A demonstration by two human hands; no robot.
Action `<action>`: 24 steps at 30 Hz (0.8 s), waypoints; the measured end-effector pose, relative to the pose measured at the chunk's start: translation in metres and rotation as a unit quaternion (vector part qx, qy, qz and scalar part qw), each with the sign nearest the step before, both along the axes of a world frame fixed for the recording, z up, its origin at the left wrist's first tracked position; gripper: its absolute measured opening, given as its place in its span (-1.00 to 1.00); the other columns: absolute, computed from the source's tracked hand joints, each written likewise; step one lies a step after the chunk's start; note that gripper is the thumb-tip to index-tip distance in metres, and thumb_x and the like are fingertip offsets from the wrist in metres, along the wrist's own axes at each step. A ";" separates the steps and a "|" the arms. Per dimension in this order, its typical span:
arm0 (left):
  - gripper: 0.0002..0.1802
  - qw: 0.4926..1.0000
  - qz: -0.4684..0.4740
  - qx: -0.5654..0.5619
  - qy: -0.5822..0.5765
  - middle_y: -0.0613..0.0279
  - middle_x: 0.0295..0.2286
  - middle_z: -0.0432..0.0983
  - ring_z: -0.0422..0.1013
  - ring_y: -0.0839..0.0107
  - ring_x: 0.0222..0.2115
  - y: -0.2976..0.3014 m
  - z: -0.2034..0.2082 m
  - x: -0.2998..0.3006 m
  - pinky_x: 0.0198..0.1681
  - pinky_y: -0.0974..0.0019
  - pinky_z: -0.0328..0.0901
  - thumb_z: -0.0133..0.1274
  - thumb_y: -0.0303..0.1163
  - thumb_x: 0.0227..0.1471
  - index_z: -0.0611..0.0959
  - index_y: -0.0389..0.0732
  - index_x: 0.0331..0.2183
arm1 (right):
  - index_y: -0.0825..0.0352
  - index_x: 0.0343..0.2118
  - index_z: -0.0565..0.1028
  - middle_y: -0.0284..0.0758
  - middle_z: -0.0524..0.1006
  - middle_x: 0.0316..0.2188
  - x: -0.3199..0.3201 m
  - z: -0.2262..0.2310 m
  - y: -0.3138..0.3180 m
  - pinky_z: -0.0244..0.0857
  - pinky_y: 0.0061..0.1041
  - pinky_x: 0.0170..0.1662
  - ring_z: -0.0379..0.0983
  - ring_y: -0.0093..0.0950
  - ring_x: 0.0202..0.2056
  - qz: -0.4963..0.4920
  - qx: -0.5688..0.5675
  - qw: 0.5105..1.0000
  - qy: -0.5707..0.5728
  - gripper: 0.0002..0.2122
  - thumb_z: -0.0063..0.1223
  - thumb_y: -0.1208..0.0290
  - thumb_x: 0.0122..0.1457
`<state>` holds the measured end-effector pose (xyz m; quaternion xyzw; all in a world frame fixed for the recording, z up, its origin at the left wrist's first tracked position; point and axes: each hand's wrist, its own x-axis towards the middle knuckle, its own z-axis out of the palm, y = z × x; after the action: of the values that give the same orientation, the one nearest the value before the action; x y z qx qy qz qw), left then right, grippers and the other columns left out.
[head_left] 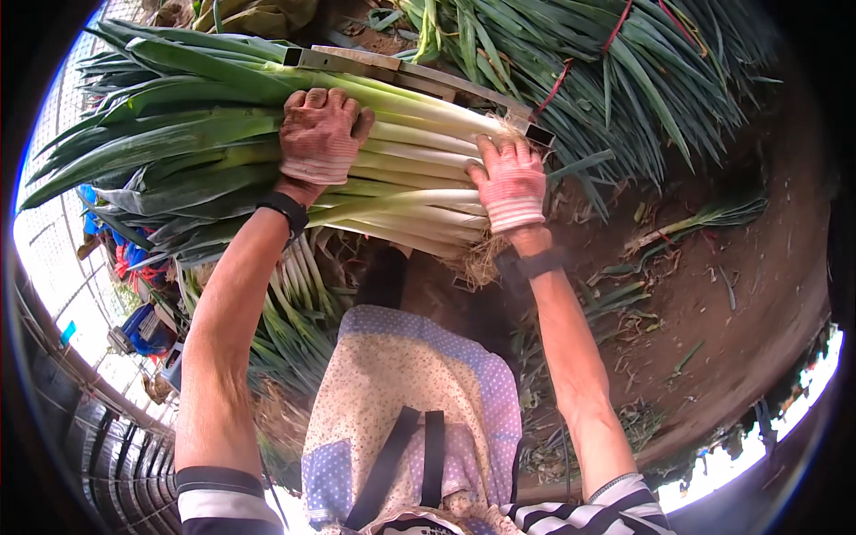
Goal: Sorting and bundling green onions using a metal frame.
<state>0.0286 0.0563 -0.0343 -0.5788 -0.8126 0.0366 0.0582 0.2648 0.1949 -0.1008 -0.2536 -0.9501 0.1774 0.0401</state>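
Observation:
A thick pile of long green onions [410,165] lies across a metal-framed rack, white shanks and roots to the right, dark green leaves to the left. My left hand [319,134], in a dirty pink-and-white glove with bare fingertips, curls over the stalks where white turns to green. Near the root end, my right hand [510,178], gloved alike, has its fingers bent over the white shanks. The undersides of both hands are hidden. Fine tangled roots [481,259] hang below the right wrist.
Bundles of green onions [571,98] tied with red string lie at the far right. The rack's square metal bar [419,78] runs behind the pile. More onions [299,303] lie below on the left. Loose stalks [704,218] and scraps litter the dirt floor. A patterned apron [401,374] covers my front.

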 end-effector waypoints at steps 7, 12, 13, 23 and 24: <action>-0.76 1.000 0.016 0.010 0.005 0.30 -0.43 0.49 0.40 0.28 -0.32 -0.005 -0.003 0.004 -0.08 0.14 0.20 0.15 -0.16 -0.03 0.60 -0.08 -0.57 | 0.20 -0.25 0.47 -0.30 0.47 -0.34 -0.008 0.000 -0.021 0.31 -0.27 -0.12 0.41 -0.28 -0.17 -0.006 -0.005 0.994 -0.110 -0.73 0.18 0.27 -0.01; -0.76 1.000 -0.008 0.020 0.005 0.29 -0.47 0.48 0.40 0.26 -0.36 0.001 -0.004 0.000 -0.10 0.13 0.21 0.14 -0.15 -0.03 0.59 -0.07 -0.58 | 0.18 -0.26 0.47 -0.31 0.47 -0.32 -0.005 -0.013 -0.028 0.33 -0.25 -0.14 0.41 -0.30 -0.17 -0.052 0.030 0.997 -0.047 -0.79 0.09 0.36 -0.02; -0.76 1.000 -0.007 0.012 0.006 0.28 -0.47 0.48 0.40 0.26 -0.35 -0.001 -0.003 0.001 -0.11 0.13 0.21 0.13 -0.15 -0.02 0.59 -0.07 -0.58 | 0.19 -0.26 0.46 -0.30 0.47 -0.31 -0.006 -0.011 -0.030 0.32 -0.24 -0.13 0.41 -0.28 -0.17 -0.047 0.031 0.996 -0.067 -0.79 0.07 0.35 0.00; -0.74 1.000 -0.004 0.002 0.003 0.30 -0.47 0.50 0.42 0.30 -0.34 -0.003 -0.006 -0.003 -0.11 0.14 0.21 0.07 -0.12 0.01 0.61 -0.06 -0.56 | 0.16 -0.12 0.55 -0.33 0.48 -0.18 0.017 0.023 -0.045 0.28 -0.23 -0.01 0.38 -0.28 -0.09 -0.064 -0.118 0.989 0.058 -0.62 0.27 0.28 -0.06; -0.74 1.000 -0.008 0.003 0.007 0.30 -0.47 0.50 0.42 0.30 -0.34 -0.004 -0.006 -0.002 -0.11 0.15 0.22 0.07 -0.12 0.01 0.61 -0.06 -0.56 | 0.16 -0.12 0.54 -0.34 0.49 -0.18 0.021 0.020 -0.051 0.28 -0.24 -0.01 0.38 -0.29 -0.09 -0.047 -0.103 0.993 0.025 -0.62 0.27 0.30 -0.08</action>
<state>0.0262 0.0524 -0.0403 -0.5846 -0.8077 0.0375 0.0659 0.2860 0.1441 -0.0806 -0.2960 -0.9126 0.2783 0.0460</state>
